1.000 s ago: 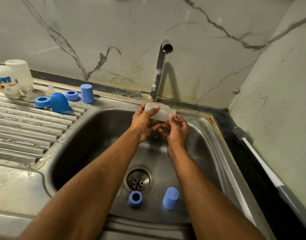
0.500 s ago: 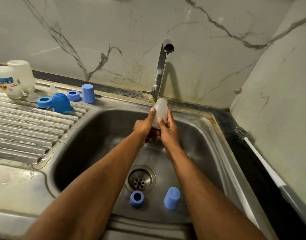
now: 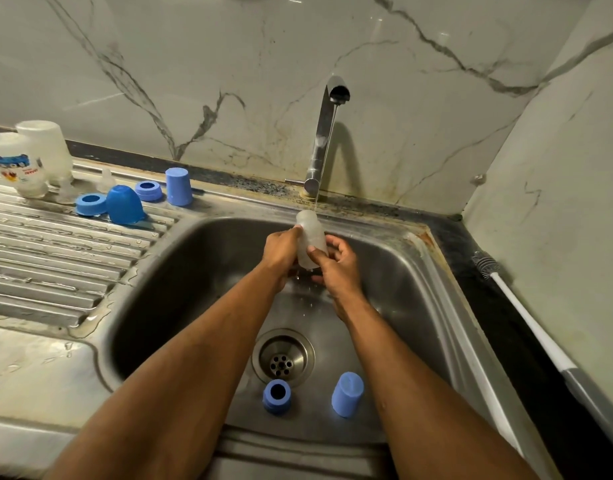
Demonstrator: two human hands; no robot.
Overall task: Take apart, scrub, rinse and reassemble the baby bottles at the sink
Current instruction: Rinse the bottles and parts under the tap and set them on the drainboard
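A cloudy clear bottle body (image 3: 310,233) stands roughly upright over the sink basin (image 3: 402,271), under a thin stream from the tap (image 3: 327,129). My left hand (image 3: 280,252) grips its left side. My right hand (image 3: 336,263) holds its right side, thumb across the front. On the basin floor near the drain (image 3: 283,357) lie a blue screw ring (image 3: 276,395) and a blue cap (image 3: 347,394).
On the ribbed drainboard (image 3: 48,258) at left stand two upturned bottles (image 3: 14,164), clear teats (image 3: 105,180), two blue rings (image 3: 90,203), a blue dome cap (image 3: 125,204) and a blue cap (image 3: 178,186). A bottle brush (image 3: 526,323) lies on the dark counter at right.
The bottle went from lying sideways between my hands to upright under the tap. Both hands shifted down its sides, and water now runs onto it.
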